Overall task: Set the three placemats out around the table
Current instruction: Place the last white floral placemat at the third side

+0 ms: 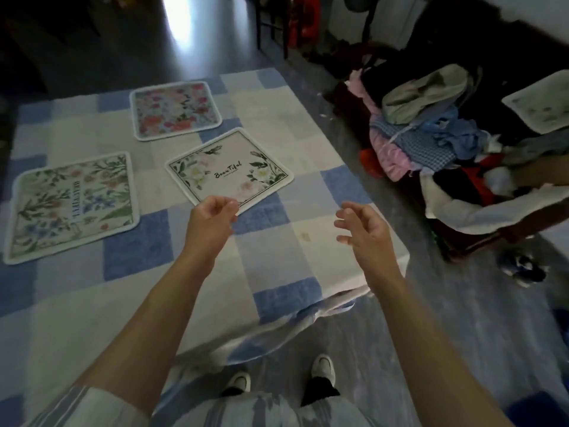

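Three placemats lie flat on the blue-and-white checked tablecloth [277, 241]. A white mat with "Beautiful" lettering [229, 169] lies nearest me, turned at an angle. A green leafy mat [72, 208] lies at the left, and a pink-and-red flowered mat [175, 110] sits further back. My left hand [211, 218] hovers at the near corner of the lettered mat, fingers loosely curled, holding nothing. Over the table's right part, my right hand [363, 229] is spread and empty.
A dark chair or basket piled with clothes [431, 143] stands to the right of the table, with another pale mat [542, 103] on top. A shoe [520, 268] lies on the floor. The table's near corner [385, 282] is by my right arm.
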Tool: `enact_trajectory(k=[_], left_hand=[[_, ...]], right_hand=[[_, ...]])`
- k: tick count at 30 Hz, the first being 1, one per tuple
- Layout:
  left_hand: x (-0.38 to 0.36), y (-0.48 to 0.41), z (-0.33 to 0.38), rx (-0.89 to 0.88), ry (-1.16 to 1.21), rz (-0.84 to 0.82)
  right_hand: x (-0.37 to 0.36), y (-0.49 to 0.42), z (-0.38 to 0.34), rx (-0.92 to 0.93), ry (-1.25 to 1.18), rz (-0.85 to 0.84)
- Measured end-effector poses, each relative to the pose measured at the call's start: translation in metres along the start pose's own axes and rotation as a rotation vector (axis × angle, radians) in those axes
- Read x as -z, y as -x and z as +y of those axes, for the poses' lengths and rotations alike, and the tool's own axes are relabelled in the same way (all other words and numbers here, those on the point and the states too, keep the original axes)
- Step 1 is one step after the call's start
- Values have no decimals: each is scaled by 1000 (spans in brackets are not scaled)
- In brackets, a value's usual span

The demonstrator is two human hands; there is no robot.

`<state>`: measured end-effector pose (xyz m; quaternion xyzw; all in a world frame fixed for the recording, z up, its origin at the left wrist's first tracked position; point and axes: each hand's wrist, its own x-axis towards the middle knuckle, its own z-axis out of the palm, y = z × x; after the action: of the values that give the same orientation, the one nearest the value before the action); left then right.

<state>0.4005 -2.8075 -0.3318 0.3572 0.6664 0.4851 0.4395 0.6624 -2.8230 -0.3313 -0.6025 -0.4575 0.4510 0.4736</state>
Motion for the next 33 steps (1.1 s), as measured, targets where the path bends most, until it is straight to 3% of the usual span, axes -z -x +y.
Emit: enact_trajectory(k=[6, 13, 26, 33], left_hand=[[-19, 13, 11, 23, 13, 199], [-7, -3, 25, 43, 54, 367], [24, -130, 11, 46, 24, 378], [40, -179, -5, 132, 19, 371]], right_hand=[[16, -70, -4, 14, -41, -220], [-8, -123, -23, 48, -75, -341], [-100, -215, -34, 64, 52, -322], [-134, -251, -27, 62, 142, -330]])
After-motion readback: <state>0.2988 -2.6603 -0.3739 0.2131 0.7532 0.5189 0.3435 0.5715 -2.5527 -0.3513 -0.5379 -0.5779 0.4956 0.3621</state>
